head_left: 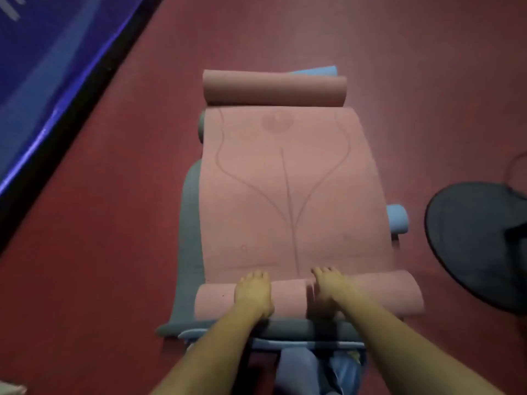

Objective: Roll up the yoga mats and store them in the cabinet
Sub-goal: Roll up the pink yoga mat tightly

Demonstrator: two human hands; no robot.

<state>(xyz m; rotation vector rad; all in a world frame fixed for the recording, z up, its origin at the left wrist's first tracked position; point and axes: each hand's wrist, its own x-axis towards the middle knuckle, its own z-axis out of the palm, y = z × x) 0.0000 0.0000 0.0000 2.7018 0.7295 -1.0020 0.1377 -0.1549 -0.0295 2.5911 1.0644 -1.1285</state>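
Step in hand: rolling the pink mat [291,195], which lies on a grey-green mat [189,223] on the red floor [114,195]. Left hand [253,292] and right hand [328,292] press on top of the near roll [288,299], fingers lying forward over it, not wrapped round. Far end is curled too (looks loose). Next: push the roll forward evenly, edges square. Blue mats [397,219] peek from beneath. No cabinet or container in view.

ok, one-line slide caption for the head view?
Both hands, left hand and right hand, press the near roll of a pink mat lying on a grey mat.
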